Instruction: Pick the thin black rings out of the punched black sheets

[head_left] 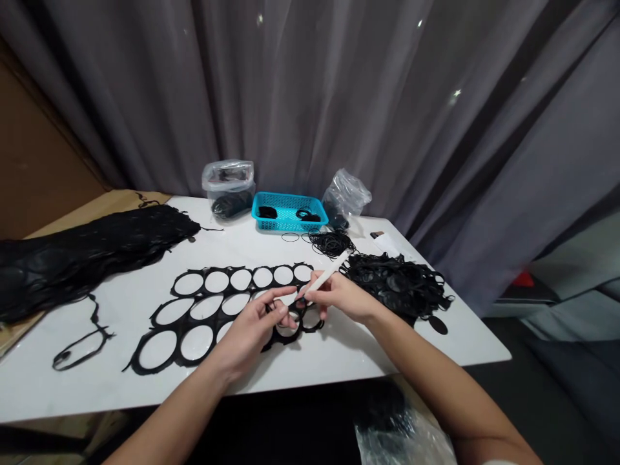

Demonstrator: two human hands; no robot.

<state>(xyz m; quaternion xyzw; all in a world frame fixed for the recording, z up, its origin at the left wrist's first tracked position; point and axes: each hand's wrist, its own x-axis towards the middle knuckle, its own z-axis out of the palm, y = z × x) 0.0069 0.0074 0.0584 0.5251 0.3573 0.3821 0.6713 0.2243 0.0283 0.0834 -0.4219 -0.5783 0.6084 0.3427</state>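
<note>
Head view: your fingers hide the lower right stretch of the perforated black sheet (pixel 219 318) and the working tip of the white pen-like tool (pixel 335 266), so contact between the two cannot be confirmed. Both your forearms run out of frame at the bottom. At the left edge the long black pile (pixel 97 252) is cut off; contents of the clear bag (pixel 346 194) behind the blue basket (pixel 290 226) are hard to make out.

The sheet lies on the white table (pixel 368 355) in three rows of round openings, mostly to the left of your hands, its right end directly under and between them. A tangled black heap (pixel 400 284) sits beyond your right wrist.

Your left hand (pixel 256 329) reaches in with index finger extended and thumb bent toward the other fingers, beside dark strands; whether it pinches them cannot be told. Your right hand (pixel 341 296) grips the tool between thumb and fingers, its visible end slanting up and right, away from you.
</note>
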